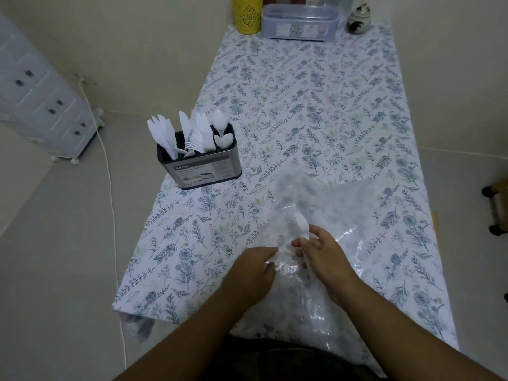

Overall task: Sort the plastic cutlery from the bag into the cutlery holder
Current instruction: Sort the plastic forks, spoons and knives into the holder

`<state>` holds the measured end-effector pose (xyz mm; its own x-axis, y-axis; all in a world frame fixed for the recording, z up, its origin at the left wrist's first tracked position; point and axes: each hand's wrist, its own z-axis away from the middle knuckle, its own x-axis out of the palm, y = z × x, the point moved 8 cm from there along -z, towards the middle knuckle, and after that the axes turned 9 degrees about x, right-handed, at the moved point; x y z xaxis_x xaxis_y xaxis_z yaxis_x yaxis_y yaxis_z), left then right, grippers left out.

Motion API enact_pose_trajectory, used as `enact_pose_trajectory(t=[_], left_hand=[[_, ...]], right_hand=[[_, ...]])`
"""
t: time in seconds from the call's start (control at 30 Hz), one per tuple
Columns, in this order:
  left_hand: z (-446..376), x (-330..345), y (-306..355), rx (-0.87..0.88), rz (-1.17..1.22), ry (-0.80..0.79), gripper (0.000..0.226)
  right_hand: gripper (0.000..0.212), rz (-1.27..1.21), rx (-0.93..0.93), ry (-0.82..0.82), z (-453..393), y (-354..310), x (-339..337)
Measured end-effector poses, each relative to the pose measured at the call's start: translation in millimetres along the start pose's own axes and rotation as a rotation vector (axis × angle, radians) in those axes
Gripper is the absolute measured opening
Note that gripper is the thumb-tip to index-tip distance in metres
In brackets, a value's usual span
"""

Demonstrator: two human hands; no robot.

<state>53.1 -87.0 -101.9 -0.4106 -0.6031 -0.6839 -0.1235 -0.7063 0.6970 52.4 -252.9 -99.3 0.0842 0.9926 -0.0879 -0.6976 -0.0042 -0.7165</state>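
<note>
Both hands (324,259) at bag (357,213) mouth

White cutlery (192,133) fills a dark grey holder (202,167) on a white, blue-grey floral tablecloth (316,105); yellow canister (246,13) behind.

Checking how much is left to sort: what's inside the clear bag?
Only one white utensil shows in the clear bag, pinched by the right hand. The hands and crumpled plastic hide its type.

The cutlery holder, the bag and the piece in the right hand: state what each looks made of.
Cutlery holder: probably brushed metal with a dark rim; dull grey sheen.
Bag: thin clear plastic film; the tablecloth shows through and creases glint.
Piece held by the right hand: white plastic, opaque; finish unclear.
</note>
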Motion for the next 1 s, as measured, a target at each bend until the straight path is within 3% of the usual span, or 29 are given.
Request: enact_pose_trajectory(t=[0.1, 0.23, 0.33, 0.43, 0.6, 0.73, 0.87, 1.0], left_hand=[[6.0, -25.4, 1.1, -0.074, 0.077, 0.181, 0.037], [5.1, -51.1, 17.4, -0.189, 0.483, 0.392, 0.023], [0.4, -65.9, 23.2, -0.203, 0.553, 0.514, 0.010], [-1.4, -73.2, 20.6, -0.215, 0.595, 0.550, 0.008], [-5.1, -86.9, 17.1, -0.166, 0.715, 0.479, 0.013], [-20.8, -129.2, 32.8, 0.012, 0.623, 0.459, 0.020], [-48.3, -196.5, 64.9, 0.192, 0.358, 0.511, 0.030], [-73.8, -263.0, 86.7, 0.328, 0.150, 0.673, 0.032]], right_hand=[[0.026, 0.104, -0.086, -0.038, 5.5, -12.8, 15.6], [0.017, 0.203, -0.196, -0.087, 12.9, -28.0, 41.2], [0.018, 0.240, -0.280, -0.092, 15.0, -39.0, 53.0], [0.020, 0.242, -0.318, -0.113, 17.7, -47.3, 57.6], [0.012, 0.075, -0.289, -0.156, 15.1, -59.0, 51.3], [0.033, 0.145, -0.432, -0.187, 9.9, -112.7, 59.0], [0.031, 0.117, -0.573, -0.180, 8.2, -192.6, 69.3], [0.031, 0.073, -0.737, -0.122, 13.9, -271.3, 84.6]])
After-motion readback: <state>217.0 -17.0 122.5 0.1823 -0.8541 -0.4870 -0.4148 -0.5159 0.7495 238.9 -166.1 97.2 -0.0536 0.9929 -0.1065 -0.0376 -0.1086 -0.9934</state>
